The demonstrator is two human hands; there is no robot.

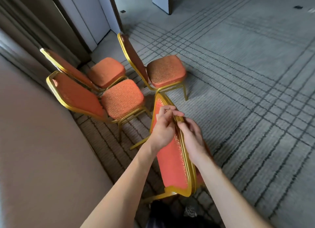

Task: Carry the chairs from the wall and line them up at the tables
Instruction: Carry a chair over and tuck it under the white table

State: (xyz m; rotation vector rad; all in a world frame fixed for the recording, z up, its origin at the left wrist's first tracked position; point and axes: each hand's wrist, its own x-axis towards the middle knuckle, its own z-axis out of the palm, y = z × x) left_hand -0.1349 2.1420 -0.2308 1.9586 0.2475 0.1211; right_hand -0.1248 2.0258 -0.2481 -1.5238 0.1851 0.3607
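1. Both forearms are reaching out from the bottom edge, and the left hand [162,128] and right hand [192,139] are meeting on the held chair [170,163], which is sitting tilted just in front of the person
2. Left fingers are curling over the gold rail [185,161] from the red-fabric side, and right fingers are curling onto the same rail from the other side. Both hands are gripping it, close beside each other (neither is clearly the nearer one)
3. Its backrest is running lengthwise away from the camera, wider end nearest, and the hands are sitting on the far half. I judge the lift is turning on this, since a grip along one edge is likely leaving the chair hanging lopsided
4. Three chairs [122,98] are standing upright beyond the hands, close by the wall [34,142] on the left. Two are nearly touching and the third is standing a little apart
5. Grey carpet [247,99] with dark grid lines is stretching away to the right, offering room to swing the chair round. Pale panels [162,1] are standing at the far end, and no tables are showing, so I cannot tell which way to carry it
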